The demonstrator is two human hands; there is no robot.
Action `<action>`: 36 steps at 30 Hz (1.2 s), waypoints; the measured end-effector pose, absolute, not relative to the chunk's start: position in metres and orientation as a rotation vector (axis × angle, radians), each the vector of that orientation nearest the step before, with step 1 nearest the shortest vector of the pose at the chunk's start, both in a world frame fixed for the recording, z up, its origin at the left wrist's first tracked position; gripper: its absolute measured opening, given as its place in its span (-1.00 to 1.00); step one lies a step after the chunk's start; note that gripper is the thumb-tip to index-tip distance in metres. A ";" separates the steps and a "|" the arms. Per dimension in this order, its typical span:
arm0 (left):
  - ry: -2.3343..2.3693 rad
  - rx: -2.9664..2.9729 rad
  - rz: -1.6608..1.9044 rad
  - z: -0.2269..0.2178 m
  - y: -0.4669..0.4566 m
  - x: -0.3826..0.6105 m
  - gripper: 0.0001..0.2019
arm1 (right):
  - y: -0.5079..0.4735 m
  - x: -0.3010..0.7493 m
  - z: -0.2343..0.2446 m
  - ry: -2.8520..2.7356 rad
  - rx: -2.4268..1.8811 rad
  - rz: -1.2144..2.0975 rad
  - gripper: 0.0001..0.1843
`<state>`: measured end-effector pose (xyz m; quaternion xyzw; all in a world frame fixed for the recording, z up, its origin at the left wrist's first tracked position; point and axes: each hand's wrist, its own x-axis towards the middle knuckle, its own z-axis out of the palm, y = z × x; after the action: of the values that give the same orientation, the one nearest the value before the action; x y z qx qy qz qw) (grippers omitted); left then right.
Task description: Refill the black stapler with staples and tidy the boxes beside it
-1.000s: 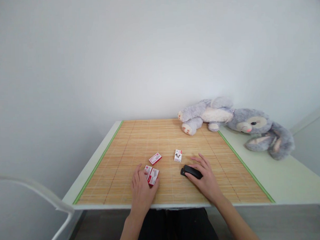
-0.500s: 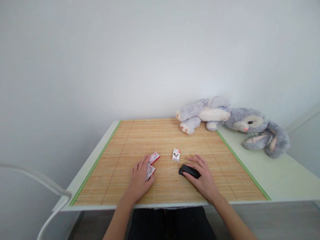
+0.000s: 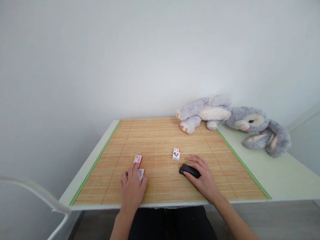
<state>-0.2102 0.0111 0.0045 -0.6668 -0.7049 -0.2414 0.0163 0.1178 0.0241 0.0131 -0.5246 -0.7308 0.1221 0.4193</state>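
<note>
My left hand [image 3: 131, 188] is bent over two small red-and-white boxes on the bamboo mat. The farther box [image 3: 138, 160] sticks out beyond the fingertips. Between thumb and fingers lies the nearer box [image 3: 141, 174], partly covered by the hand. My right hand [image 3: 204, 178] is closed round a black stapler [image 3: 191, 170], which rests on the mat with its front end pointing left. Just beyond the stapler stands a small white box [image 3: 176, 154] with a dark clip-like picture and a red mark.
The bamboo mat [image 3: 155, 134] with green edging covers much of the white table [image 3: 277, 175]. A grey plush rabbit [image 3: 214, 113] lies along the back right, against the wall. A white cable [image 3: 33, 192] hangs at the lower left.
My left hand has moved left across the mat, and both red-and-white boxes have slid along with it. My right hand and the stapler have stayed in place.
</note>
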 end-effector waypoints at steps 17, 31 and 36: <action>-2.305 -1.909 -0.601 -0.001 0.015 -0.261 -0.44 | 0.027 0.118 0.007 -1.802 -1.279 0.268 -0.76; -1.685 -2.729 -0.940 0.045 0.059 -0.078 -0.59 | 0.026 0.118 0.011 -1.829 -1.270 0.253 -0.77; -1.778 -2.643 -0.895 0.041 0.070 -0.106 -0.63 | 0.027 0.119 0.010 -1.829 -1.274 0.239 -0.76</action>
<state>-0.1063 0.0699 0.0413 -0.7960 -0.5356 -0.2695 -0.0833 0.1186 0.0268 0.0099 -0.5118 -0.7347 0.0960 0.4347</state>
